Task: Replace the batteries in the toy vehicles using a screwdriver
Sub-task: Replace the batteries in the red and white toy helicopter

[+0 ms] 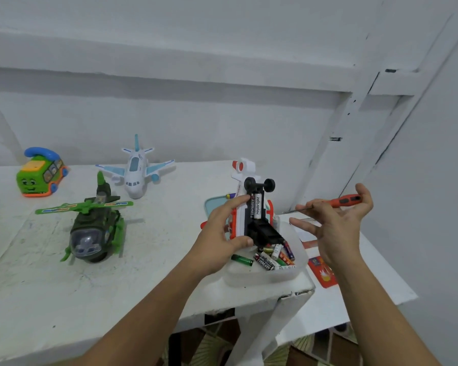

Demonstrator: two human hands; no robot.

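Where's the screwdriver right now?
Head view, right of centre: the screwdriver is held in the right hand, its tip pointing left toward the upturned toy plane that the left hand holds over the tub of batteries.

The tabletop (143, 286) had a white painted surface, matt and rough, with scuffs and cracked paint at its front corner. The toy plane (135, 175), toy bus (39, 178) and helicopter (94, 225) were of smooth moulded plastic with a light gloss; the helicopter's canopy was clear plastic. The toy vehicle (239, 223) had a white and orange plastic shell and a matt black plastic underside. The container (262, 277) was translucent frosted plastic. The loose batteries (271, 258) had glossy printed wrappers. The screwdriver (344, 200) had a bare metal shaft and an orange plastic handle with black inserts.
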